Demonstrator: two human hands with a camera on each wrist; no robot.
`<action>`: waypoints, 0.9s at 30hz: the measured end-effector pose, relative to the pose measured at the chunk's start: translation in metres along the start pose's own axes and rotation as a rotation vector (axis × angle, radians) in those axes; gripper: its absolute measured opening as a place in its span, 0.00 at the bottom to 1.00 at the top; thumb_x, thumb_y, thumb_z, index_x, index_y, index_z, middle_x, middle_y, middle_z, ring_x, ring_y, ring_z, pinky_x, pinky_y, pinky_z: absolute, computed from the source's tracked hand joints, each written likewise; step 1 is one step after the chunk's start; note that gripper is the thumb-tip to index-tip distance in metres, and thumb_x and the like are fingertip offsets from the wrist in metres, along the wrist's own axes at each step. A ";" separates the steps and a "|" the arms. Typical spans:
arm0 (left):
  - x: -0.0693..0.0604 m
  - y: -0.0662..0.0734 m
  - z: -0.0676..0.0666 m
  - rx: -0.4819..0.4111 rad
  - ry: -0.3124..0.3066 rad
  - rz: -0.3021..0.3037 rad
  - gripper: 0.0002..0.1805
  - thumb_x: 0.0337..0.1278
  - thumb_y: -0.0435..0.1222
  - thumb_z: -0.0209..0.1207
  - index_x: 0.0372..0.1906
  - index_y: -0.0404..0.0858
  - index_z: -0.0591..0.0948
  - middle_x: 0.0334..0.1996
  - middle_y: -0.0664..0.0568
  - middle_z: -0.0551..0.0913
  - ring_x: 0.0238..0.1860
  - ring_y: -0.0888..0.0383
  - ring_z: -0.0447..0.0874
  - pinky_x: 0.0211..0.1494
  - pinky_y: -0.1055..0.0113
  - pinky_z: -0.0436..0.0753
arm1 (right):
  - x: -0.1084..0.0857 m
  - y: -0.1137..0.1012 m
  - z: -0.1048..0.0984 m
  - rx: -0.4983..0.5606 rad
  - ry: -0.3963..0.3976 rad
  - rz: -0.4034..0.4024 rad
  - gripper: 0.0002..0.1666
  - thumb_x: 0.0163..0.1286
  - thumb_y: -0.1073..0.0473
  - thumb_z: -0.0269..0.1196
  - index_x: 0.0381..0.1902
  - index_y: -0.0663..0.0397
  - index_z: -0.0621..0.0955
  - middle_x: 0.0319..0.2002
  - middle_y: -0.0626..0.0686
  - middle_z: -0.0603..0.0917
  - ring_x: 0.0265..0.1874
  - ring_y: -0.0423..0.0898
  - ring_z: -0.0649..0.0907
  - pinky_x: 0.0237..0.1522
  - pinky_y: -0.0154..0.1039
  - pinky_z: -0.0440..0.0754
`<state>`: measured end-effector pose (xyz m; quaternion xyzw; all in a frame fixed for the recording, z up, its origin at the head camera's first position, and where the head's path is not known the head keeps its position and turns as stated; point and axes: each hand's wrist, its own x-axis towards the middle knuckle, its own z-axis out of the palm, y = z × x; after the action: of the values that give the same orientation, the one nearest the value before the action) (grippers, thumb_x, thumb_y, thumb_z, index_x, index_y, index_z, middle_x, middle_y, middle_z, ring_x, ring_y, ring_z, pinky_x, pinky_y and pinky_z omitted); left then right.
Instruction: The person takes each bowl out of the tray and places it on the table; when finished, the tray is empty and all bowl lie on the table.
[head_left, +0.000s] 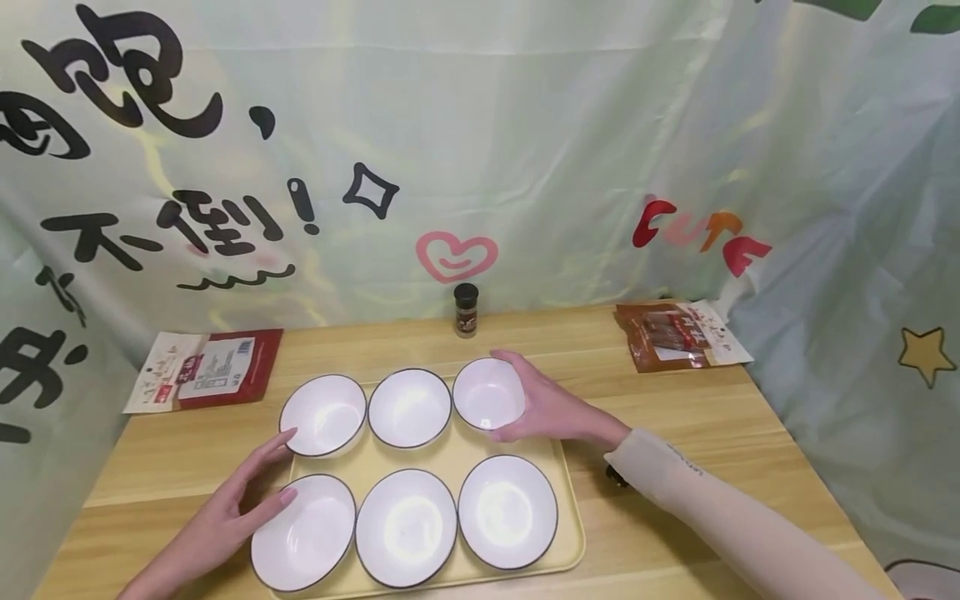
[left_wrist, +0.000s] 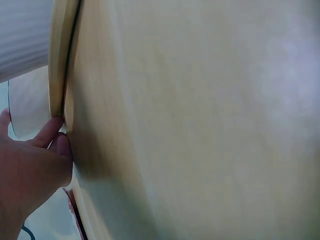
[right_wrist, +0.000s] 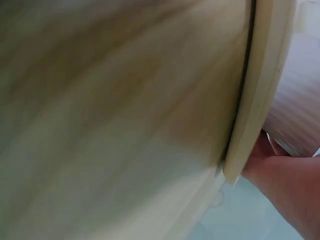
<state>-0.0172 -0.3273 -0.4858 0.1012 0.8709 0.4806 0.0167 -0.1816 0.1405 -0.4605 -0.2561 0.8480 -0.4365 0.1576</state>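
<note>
Several white bowls with dark rims stand in two rows on a pale yellow tray (head_left: pixel 573 533). My right hand (head_left: pixel 551 404) grips the back right bowl (head_left: pixel 489 393) from its right side, fingers behind it and thumb in front. At the left, my left hand (head_left: pixel 225 510) has its fingers and thumb spread. Its fingertips reach the rim of the back left bowl (head_left: pixel 324 414), and its thumb lies over the edge of the front left bowl (head_left: pixel 303 533). In the left wrist view that hand (left_wrist: pixel 32 165) is at the tray's edge (left_wrist: pixel 62 60); the right wrist view shows part of the right hand (right_wrist: pixel 285 185).
Behind the tray stands a small black-capped spice jar (head_left: pixel 466 311). A red and white food packet (head_left: pixel 204 370) lies at the back left, another packet (head_left: pixel 678 335) at the back right. A small black object (head_left: pixel 616 477) is partly under the right forearm. A printed curtain (head_left: pixel 555 150) hangs behind the table.
</note>
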 end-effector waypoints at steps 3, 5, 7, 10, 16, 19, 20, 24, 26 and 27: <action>0.000 0.000 0.002 0.002 0.016 -0.007 0.41 0.79 0.32 0.64 0.88 0.51 0.61 0.71 0.38 0.75 0.71 0.80 0.63 0.66 0.87 0.60 | 0.000 0.002 0.002 0.020 0.010 0.006 0.75 0.48 0.42 0.89 0.86 0.42 0.58 0.77 0.56 0.69 0.67 0.53 0.76 0.68 0.58 0.76; 0.000 0.000 0.003 0.005 0.024 -0.024 0.41 0.79 0.33 0.64 0.88 0.51 0.61 0.72 0.38 0.75 0.71 0.82 0.62 0.66 0.88 0.60 | 0.001 0.002 0.003 0.040 0.021 0.004 0.75 0.47 0.44 0.90 0.85 0.43 0.59 0.76 0.56 0.70 0.66 0.55 0.77 0.67 0.59 0.77; 0.000 0.000 0.003 0.008 0.030 -0.034 0.41 0.79 0.33 0.64 0.88 0.52 0.61 0.72 0.37 0.75 0.70 0.83 0.61 0.65 0.88 0.59 | 0.001 0.002 0.004 0.057 0.028 -0.001 0.74 0.47 0.45 0.90 0.85 0.45 0.60 0.75 0.57 0.71 0.66 0.55 0.77 0.66 0.60 0.78; -0.001 0.000 0.004 0.011 0.042 -0.034 0.41 0.79 0.33 0.64 0.88 0.52 0.61 0.72 0.42 0.75 0.70 0.83 0.61 0.65 0.88 0.59 | 0.000 0.001 0.005 0.060 0.037 -0.003 0.74 0.46 0.46 0.91 0.84 0.46 0.61 0.74 0.58 0.72 0.65 0.56 0.78 0.66 0.59 0.78; -0.001 -0.002 0.006 0.017 0.060 -0.030 0.41 0.79 0.32 0.64 0.88 0.51 0.62 0.70 0.53 0.76 0.70 0.83 0.61 0.65 0.88 0.59 | -0.004 -0.004 0.005 0.062 0.061 0.005 0.73 0.45 0.46 0.91 0.83 0.48 0.61 0.73 0.57 0.71 0.64 0.55 0.78 0.65 0.59 0.78; -0.001 -0.001 0.007 0.019 0.059 -0.048 0.41 0.80 0.34 0.63 0.88 0.52 0.61 0.71 0.46 0.75 0.70 0.84 0.59 0.64 0.89 0.58 | -0.007 -0.006 0.005 0.074 0.073 -0.001 0.73 0.45 0.47 0.91 0.82 0.49 0.61 0.74 0.57 0.71 0.64 0.56 0.78 0.65 0.58 0.78; -0.001 -0.001 0.007 0.018 0.059 -0.053 0.41 0.80 0.34 0.63 0.88 0.52 0.61 0.71 0.44 0.75 0.70 0.84 0.59 0.64 0.89 0.58 | -0.008 -0.007 0.005 0.077 0.079 -0.003 0.73 0.45 0.47 0.91 0.82 0.49 0.61 0.74 0.57 0.71 0.64 0.56 0.78 0.65 0.58 0.78; 0.000 -0.002 0.007 0.015 0.059 -0.057 0.40 0.80 0.34 0.63 0.88 0.51 0.61 0.71 0.40 0.75 0.69 0.84 0.60 0.64 0.89 0.58 | -0.012 -0.007 0.004 0.078 0.111 -0.011 0.74 0.45 0.48 0.91 0.82 0.51 0.60 0.74 0.58 0.71 0.64 0.57 0.78 0.64 0.58 0.79; 0.000 -0.002 0.007 0.016 0.062 -0.048 0.40 0.80 0.34 0.64 0.88 0.51 0.61 0.71 0.42 0.75 0.70 0.83 0.61 0.64 0.89 0.59 | -0.014 -0.009 0.001 0.078 0.132 -0.010 0.74 0.45 0.49 0.91 0.82 0.51 0.60 0.75 0.58 0.70 0.64 0.58 0.78 0.64 0.59 0.80; 0.000 -0.002 0.007 0.017 0.063 -0.045 0.40 0.80 0.33 0.64 0.88 0.51 0.61 0.70 0.43 0.75 0.70 0.83 0.61 0.64 0.88 0.59 | -0.016 -0.010 -0.001 0.082 0.144 -0.010 0.74 0.45 0.50 0.91 0.83 0.50 0.60 0.75 0.59 0.71 0.64 0.59 0.78 0.63 0.60 0.80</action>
<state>-0.0162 -0.3225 -0.4912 0.0666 0.8772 0.4755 -0.0010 -0.1664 0.1455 -0.4513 -0.2214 0.8372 -0.4890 0.1043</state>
